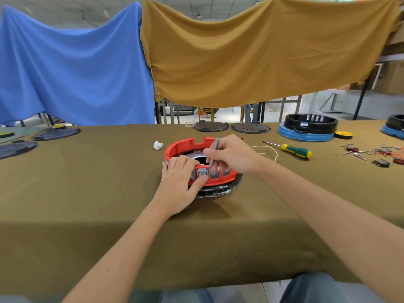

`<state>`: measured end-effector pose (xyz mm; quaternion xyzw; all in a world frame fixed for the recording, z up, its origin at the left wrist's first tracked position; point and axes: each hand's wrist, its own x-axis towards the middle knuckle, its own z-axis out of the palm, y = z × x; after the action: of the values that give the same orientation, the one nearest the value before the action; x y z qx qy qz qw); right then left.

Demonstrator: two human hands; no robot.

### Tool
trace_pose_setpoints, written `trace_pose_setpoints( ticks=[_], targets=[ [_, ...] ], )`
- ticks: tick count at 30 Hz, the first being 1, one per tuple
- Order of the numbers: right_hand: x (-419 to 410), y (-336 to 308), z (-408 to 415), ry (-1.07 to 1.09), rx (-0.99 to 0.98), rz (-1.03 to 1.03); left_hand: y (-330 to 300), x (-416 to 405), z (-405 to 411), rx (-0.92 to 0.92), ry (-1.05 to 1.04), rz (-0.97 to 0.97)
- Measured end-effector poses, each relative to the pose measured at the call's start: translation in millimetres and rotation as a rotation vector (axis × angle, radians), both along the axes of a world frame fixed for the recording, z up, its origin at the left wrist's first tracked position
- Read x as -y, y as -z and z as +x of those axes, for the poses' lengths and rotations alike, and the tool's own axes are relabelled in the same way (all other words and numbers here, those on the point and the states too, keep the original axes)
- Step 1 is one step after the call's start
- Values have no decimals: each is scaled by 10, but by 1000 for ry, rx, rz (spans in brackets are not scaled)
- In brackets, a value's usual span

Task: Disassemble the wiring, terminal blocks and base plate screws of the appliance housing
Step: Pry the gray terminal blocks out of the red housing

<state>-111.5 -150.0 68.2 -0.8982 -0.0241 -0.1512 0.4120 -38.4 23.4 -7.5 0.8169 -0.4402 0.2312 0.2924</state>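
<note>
While my right hand [231,155] pinched a thin grey tool [213,156] between thumb and fingers, my left hand [182,182] clamped the near-left rim of the red housing [185,146], thumb pressed against the outer wall just below a grey switch block [202,173]. The tool stood nearly upright, leaning a little to the right at its top, and its tip came down just beside the right edge of that block, in the gap between it and the next opening in the wall. That gap was the relation everything hung on, as I judged it: the block sat directly between my 2 hands, the left touching it from below and outside, the right above it and slightly behind. I reckoned a prying push from the tip would free the block outward, toward me, while the left thumb steadied it.

The housing rested on a black base [218,191] on the olive worktop [87,193], straight ahead and close. A white wire [267,148] lay just right of it, then a green-and-yellow screwdriver [290,149], shaft pointing left, and loose removed parts [371,155] farther right.
</note>
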Motion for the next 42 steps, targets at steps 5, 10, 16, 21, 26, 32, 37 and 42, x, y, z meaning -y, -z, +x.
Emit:
trace_pose_setpoints(
  ticks=[5, 10, 16, 21, 26, 32, 37, 42],
  targets=[
    [-47, -75, -21, 6, -33, -72, 1, -7, 6, -15, 6, -22],
    [-152, -25, -52, 43, 208, 11, 16, -11, 20, -11, 15, -60],
    [-237, -18, 35, -3, 158, -150, 23, 1, 45, -8, 15, -91],
    [-268, -36, 77, 3, 114, -265, 19, 4, 38, -4, 9, -91],
    [-365, -169, 222, 15, 18, -337, 8, 0, 30, -17, 20, -106],
    [-406, -254, 397, 12, -140, -314, -1, -3, 33, -8, 16, -94],
    [-426, -248, 442, 23, -142, -336, -5, -2, 33, -21, 8, -90],
    [-343, -164, 286, 0, 8, -379, 16, 5, 50, -43, 12, -85]
  ],
)
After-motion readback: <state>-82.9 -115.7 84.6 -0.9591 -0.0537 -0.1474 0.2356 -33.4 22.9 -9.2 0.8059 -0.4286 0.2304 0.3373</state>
